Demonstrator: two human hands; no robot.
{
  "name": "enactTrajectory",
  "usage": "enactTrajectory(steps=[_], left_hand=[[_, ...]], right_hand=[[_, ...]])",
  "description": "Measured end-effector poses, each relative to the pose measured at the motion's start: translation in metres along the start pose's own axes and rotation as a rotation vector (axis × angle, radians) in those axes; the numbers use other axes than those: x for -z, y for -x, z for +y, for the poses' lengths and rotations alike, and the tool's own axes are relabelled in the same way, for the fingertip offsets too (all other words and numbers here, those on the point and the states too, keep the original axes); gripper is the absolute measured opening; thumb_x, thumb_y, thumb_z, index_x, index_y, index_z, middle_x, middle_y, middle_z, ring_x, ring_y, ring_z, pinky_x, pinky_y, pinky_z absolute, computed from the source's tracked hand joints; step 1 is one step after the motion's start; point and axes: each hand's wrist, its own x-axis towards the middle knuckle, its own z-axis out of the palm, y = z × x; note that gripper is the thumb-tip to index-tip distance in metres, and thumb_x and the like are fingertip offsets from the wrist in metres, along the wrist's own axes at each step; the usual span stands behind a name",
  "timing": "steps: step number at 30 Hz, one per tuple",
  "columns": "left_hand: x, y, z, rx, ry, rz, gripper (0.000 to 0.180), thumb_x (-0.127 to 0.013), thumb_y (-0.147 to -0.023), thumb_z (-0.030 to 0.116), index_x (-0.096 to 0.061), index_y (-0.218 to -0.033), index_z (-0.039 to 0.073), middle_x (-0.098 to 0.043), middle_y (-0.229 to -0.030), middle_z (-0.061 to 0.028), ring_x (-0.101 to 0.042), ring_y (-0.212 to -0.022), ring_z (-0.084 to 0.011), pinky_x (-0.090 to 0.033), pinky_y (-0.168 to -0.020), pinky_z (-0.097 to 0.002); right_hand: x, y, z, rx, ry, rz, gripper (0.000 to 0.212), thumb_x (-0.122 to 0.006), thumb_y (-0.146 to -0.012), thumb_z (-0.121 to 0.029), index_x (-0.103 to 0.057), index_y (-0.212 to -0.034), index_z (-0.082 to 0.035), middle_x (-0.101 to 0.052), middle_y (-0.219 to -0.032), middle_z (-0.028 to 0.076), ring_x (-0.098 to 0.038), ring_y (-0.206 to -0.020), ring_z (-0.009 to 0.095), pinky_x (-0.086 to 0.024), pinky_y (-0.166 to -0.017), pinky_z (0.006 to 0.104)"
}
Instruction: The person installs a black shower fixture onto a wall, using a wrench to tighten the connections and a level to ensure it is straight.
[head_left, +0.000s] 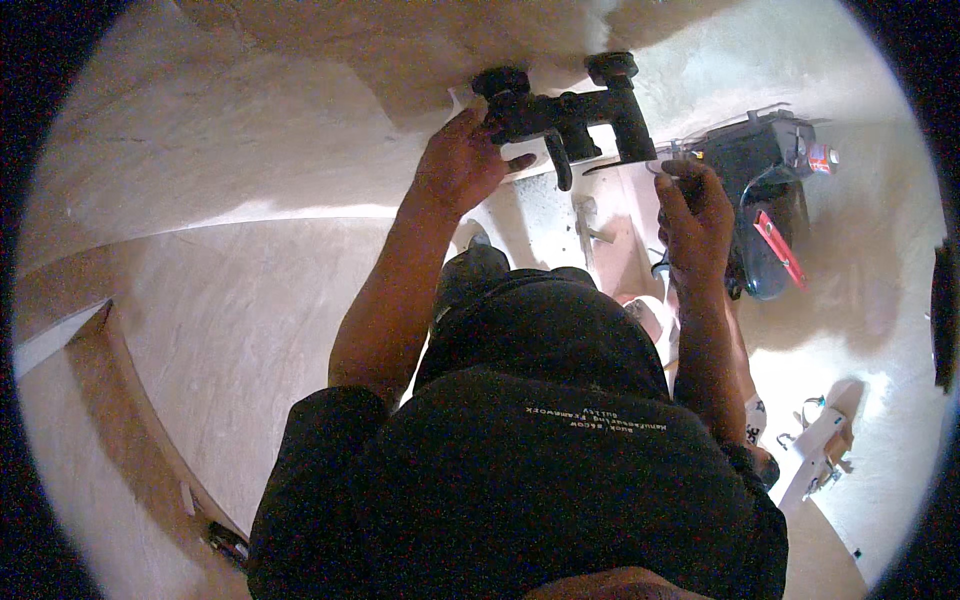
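Observation:
A black wall-mounted mixer tap [575, 115] juts from the pale wall on two round fittings, with a lever hanging down at its middle. My left hand [462, 165] grips its left end; the thumb sticks out under the body and the fingertips are partly hidden behind it. Just below the right end of the tap, the fingers of my right hand [697, 210] are pinched together. A small pale bit shows at those fingertips, too small to make out. Under the tap's right end a thin dark edge [618, 167] sticks out to the left.
An open dark tool bag or case [765, 150] stands to the right, with a red level-like bar [780, 250] and a small bottle [823, 159] by it. Farther down right lie a white box and loose parts [825, 435]. A ledge [150, 400] curves along the left.

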Motion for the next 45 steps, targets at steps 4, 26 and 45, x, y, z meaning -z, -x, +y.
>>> enactTrajectory(steps=[4,26,45], left_hand=[[0.004,0.002,0.011,0.064,-0.001,-0.065,0.040,-0.065,-0.089,0.030,-0.058,-0.125,0.014,-0.065,-0.124,-0.0075,-0.055,-0.120,-0.0277,-0.032,-0.100,-0.0649],[-0.024,0.009,0.017,0.065,-0.276,0.338,0.041,-0.066,-0.090,0.022,-0.057,-0.128,0.008,-0.062,-0.124,-0.0107,-0.057,-0.120,-0.0332,-0.043,-0.096,-0.0701],[-0.053,0.011,0.006,-0.042,-0.376,0.563,0.032,-0.064,-0.093,0.022,-0.062,-0.114,-0.002,-0.066,-0.109,-0.0153,-0.061,-0.111,-0.0317,-0.055,-0.085,-0.0608]], right_hand=[[0.007,0.000,0.002,-0.038,0.021,0.000,0.023,-0.069,-0.089,-0.020,-0.063,-0.106,-0.006,-0.059,-0.073,0.002,-0.051,-0.057,0.008,-0.042,-0.050,0.0253],[-0.009,-0.051,0.018,-0.305,-0.200,-0.209,0.032,-0.068,-0.092,-0.030,-0.068,-0.104,-0.001,-0.056,-0.059,0.000,-0.044,-0.044,0.005,-0.029,-0.041,0.0207],[-0.008,-0.054,0.023,-0.297,-0.328,-0.279,0.036,-0.074,-0.088,-0.026,-0.066,-0.106,0.004,-0.065,-0.073,0.003,-0.052,-0.049,0.007,-0.037,-0.040,0.0211]])
